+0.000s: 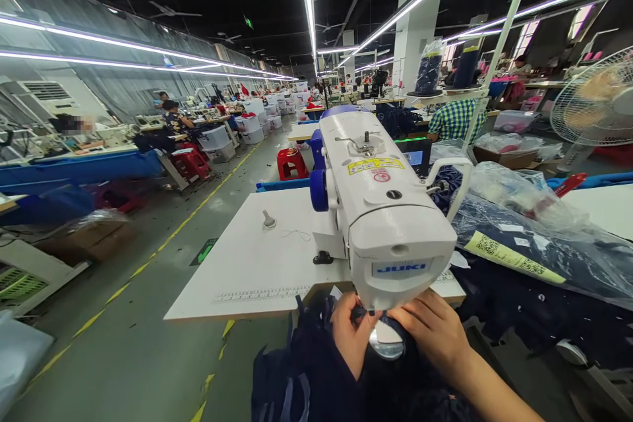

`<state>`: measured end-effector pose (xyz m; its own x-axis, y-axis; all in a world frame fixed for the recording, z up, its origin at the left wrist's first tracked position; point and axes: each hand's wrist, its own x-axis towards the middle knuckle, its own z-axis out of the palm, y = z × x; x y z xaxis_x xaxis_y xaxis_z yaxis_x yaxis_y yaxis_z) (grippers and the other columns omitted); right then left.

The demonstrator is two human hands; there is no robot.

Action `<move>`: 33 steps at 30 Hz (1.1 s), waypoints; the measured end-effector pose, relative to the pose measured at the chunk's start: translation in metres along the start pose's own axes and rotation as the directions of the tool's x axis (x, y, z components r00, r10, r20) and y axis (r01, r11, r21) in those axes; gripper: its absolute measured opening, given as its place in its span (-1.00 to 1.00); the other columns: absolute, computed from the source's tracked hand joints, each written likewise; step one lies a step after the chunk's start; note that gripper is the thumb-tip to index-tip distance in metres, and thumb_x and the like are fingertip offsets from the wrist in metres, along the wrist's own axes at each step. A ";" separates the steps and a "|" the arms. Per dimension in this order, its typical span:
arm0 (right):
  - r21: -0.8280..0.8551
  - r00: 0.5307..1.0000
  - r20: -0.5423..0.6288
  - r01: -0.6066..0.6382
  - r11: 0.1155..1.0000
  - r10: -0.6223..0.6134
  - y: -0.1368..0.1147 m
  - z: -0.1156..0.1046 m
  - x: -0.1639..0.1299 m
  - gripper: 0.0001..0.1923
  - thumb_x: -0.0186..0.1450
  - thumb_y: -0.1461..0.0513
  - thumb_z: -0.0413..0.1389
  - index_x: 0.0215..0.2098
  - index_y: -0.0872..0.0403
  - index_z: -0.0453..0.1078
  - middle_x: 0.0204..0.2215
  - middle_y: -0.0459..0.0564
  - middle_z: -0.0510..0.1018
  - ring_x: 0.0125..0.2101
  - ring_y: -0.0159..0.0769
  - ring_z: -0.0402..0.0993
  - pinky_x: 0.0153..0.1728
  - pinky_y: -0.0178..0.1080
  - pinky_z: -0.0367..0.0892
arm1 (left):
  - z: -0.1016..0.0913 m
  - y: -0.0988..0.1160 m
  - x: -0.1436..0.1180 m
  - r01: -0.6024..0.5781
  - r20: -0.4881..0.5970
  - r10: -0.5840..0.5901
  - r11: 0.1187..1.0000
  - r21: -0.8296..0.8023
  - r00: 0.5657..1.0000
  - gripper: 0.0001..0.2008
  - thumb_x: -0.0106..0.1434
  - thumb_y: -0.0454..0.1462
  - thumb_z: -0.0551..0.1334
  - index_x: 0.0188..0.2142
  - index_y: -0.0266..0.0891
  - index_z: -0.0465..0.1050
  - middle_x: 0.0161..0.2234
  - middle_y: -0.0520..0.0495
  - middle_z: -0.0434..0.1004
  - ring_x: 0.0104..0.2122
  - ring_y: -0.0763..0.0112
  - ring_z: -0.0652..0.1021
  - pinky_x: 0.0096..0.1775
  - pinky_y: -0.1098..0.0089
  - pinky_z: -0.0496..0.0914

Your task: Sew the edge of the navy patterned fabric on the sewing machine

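Observation:
A white JUKI sewing machine [390, 211] stands in front of me, its head over both my hands. My left hand [350, 333] is closed at the left of the needle area, thumb and forefinger pinching dark navy cloth [316, 362]. On the other side, my right hand [435, 330] reaches in from the lower right. Its fingers are together on the cloth beneath the machine head, with the fingertips partly hidden. Between the hands sits a shiny round metal piece [388, 348]. The needle itself is hidden by the head. More navy cloth hangs below, towards me.
The white tabletop [237, 257] carries a printed ruler and a small grey tool [268, 219] with thread beside it. Bagged navy garments [539, 244] with a yellow label lie at right. Thread cones [467, 66] stand above, near a fan [598, 99]. Other people work further back.

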<state>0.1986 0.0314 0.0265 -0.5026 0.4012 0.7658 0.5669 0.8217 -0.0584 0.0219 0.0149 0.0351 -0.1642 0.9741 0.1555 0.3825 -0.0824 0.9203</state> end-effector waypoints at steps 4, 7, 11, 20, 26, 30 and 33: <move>0.042 0.997 0.022 -0.070 0.997 0.069 -0.001 0.001 0.002 -0.78 0.33 0.34 0.03 -0.16 -0.03 0.45 -0.39 -0.04 0.60 -0.33 -0.24 0.47 -0.28 -0.21 0.32 | 0.001 0.000 0.001 -0.013 -0.034 0.013 1.000 0.005 0.999 -0.77 0.04 -0.13 0.24 -0.48 -0.27 0.40 -0.49 -0.08 0.45 -0.44 0.30 0.47 -0.44 0.40 0.33; 0.200 0.930 0.123 -0.365 0.909 0.346 0.000 0.002 0.009 -0.84 0.32 0.26 0.05 -0.29 -0.05 0.48 -0.35 0.00 0.59 -0.31 -0.17 0.48 -0.34 -0.20 0.36 | 0.001 0.001 0.001 0.005 -0.024 -0.005 1.000 0.002 1.000 -0.78 0.03 -0.13 0.24 -0.49 -0.27 0.40 -0.50 -0.07 0.43 -0.45 0.32 0.46 -0.47 0.42 0.31; 0.475 0.689 0.470 -0.724 0.500 0.552 0.005 -0.001 0.027 -0.77 0.23 0.14 0.16 -0.15 0.00 0.43 -0.28 0.00 0.60 -0.26 -0.10 0.51 -0.26 -0.14 0.42 | 0.002 0.004 0.002 0.017 -0.026 -0.018 1.000 -0.020 1.000 -0.79 0.03 -0.15 0.24 -0.49 -0.28 0.40 -0.50 -0.06 0.42 -0.47 0.35 0.45 -0.48 0.44 0.31; 0.584 0.622 0.596 -0.770 0.257 0.508 0.008 -0.002 0.023 -0.67 0.23 0.03 0.12 -0.12 0.02 0.36 -0.26 0.02 0.56 -0.22 -0.08 0.49 -0.14 -0.08 0.37 | 0.002 0.004 0.000 0.043 -0.039 -0.043 0.999 -0.008 0.998 -0.87 0.05 -0.23 0.23 -0.43 -0.26 0.44 -0.47 -0.05 0.49 -0.43 0.33 0.49 -0.42 0.40 0.35; 0.634 0.605 0.521 -0.746 0.202 0.602 0.005 0.000 0.002 -0.90 0.30 0.18 0.00 -0.26 0.00 0.31 -0.38 -0.07 0.48 -0.30 -0.24 0.43 -0.20 -0.20 0.37 | -0.001 -0.008 0.000 0.027 0.058 -0.019 0.989 -0.143 0.998 -0.78 0.15 -0.22 0.14 -0.23 -0.27 0.41 -0.27 -0.14 0.56 -0.23 0.26 0.53 -0.17 0.30 0.38; 0.625 0.625 0.463 -0.733 0.269 0.628 0.006 0.003 -0.004 -0.87 0.27 0.25 -0.03 -0.24 0.00 0.32 -0.39 -0.10 0.45 -0.34 -0.28 0.39 -0.23 -0.23 0.36 | -0.001 -0.011 0.000 0.082 0.072 -0.064 0.959 -0.272 0.995 -0.78 0.14 -0.23 0.13 -0.22 -0.28 0.34 -0.24 -0.17 0.55 -0.19 0.26 0.52 -0.10 0.27 0.37; 0.634 0.655 0.428 -0.708 0.310 0.623 0.008 0.009 -0.007 -0.85 0.25 0.26 -0.02 -0.23 0.01 0.33 -0.43 -0.11 0.44 -0.39 -0.30 0.37 -0.27 -0.24 0.36 | 0.001 -0.009 0.000 0.098 0.070 -0.079 0.941 -0.325 0.994 -0.76 0.11 -0.22 0.15 -0.23 -0.29 0.32 -0.26 -0.17 0.54 -0.19 0.26 0.52 -0.09 0.27 0.37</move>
<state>0.2013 0.0389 0.0153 -0.2554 0.9477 0.1916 0.1182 0.2273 -0.9666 0.0188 0.0160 0.0264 -0.1299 0.9899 0.0568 0.0487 -0.0509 0.9975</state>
